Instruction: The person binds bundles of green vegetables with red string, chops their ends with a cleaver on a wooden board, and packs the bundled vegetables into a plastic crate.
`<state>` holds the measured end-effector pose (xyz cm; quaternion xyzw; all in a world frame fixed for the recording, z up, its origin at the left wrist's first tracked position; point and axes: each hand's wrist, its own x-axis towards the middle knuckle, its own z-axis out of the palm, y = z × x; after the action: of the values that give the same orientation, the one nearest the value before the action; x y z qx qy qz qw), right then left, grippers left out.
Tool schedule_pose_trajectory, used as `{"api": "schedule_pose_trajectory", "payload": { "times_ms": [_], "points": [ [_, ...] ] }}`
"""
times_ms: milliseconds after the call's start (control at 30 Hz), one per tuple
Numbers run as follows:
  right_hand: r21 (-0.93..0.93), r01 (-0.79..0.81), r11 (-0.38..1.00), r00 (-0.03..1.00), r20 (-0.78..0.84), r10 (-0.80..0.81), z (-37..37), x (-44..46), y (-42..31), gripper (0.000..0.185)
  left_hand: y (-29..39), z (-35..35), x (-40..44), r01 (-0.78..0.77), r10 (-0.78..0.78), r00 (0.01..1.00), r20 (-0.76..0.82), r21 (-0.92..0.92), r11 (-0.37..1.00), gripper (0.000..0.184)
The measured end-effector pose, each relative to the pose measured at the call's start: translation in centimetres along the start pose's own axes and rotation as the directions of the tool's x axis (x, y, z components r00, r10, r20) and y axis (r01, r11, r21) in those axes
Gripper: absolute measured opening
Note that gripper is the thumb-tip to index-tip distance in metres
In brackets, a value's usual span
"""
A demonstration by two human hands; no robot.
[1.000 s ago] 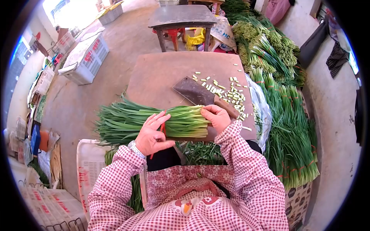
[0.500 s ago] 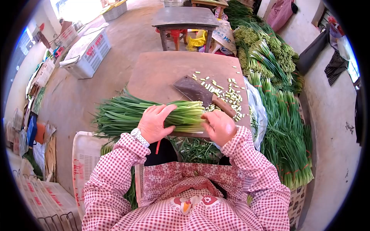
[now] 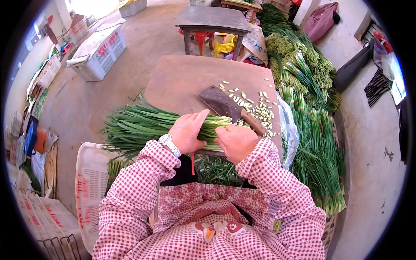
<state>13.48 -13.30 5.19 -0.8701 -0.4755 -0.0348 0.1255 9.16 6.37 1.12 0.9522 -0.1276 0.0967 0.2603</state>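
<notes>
A bundle of long green stalks [image 3: 141, 125] lies across the near edge of the brown table, leaves to the left and pale cut ends to the right. My left hand [image 3: 187, 132] is wrapped over the bundle near its pale part, and a red tie end [image 3: 193, 164] hangs below it. At the cut ends, my right hand [image 3: 237, 142] has its fingers closed on the stalks' lower side. Beyond the hands, a cleaver [image 3: 221, 102] with a wooden handle lies flat beside scattered short stalk pieces [image 3: 262, 113].
The brown table [image 3: 173, 78] has a dark table [image 3: 212, 19] behind it. Tied green bundles [image 3: 316, 147] are piled along the right. A white crate [image 3: 89, 186] stands at lower left, a lidded white box [image 3: 100, 54] farther back. Clear plastic [image 3: 288, 130] hangs at the table's right edge.
My left hand has moved right along the bundle and closed over it. My right hand has shifted from the upper corner of the cut ends to their lower side.
</notes>
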Motion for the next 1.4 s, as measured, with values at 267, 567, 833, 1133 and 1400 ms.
{"api": "schedule_pose_trajectory", "payload": {
  "times_ms": [267,567,833,1133,1400],
  "points": [
    [-0.003,0.007,1.0,0.998,0.07,-0.006,3.0,1.0,2.5,0.023,1.7,1.5,0.3,0.095,-0.094,0.995,-0.016,0.254,0.962,0.096],
    [0.016,-0.028,0.999,0.957,0.289,0.022,2.1,2.5,1.3,0.017,2.2,1.5,0.7,0.128,-0.132,0.991,-0.002,0.257,0.958,0.097],
    [0.082,-0.084,0.993,0.986,0.149,0.072,4.6,2.7,0.6,0.019,2.0,1.5,1.2,0.151,-0.143,0.988,-0.055,0.208,0.966,0.084],
    [0.524,-0.052,0.85,0.939,-0.265,0.221,2.9,-2.9,4.6,0.02,1.4,0.7,0.1,0.141,-0.184,0.98,0.076,0.388,0.911,0.105],
    [0.446,0.136,0.885,0.891,-0.445,0.088,3.4,-1.5,4.1,0.016,2.6,1.7,-1.2,0.144,-0.167,0.986,0.022,0.409,0.901,0.111]
  ]
}}
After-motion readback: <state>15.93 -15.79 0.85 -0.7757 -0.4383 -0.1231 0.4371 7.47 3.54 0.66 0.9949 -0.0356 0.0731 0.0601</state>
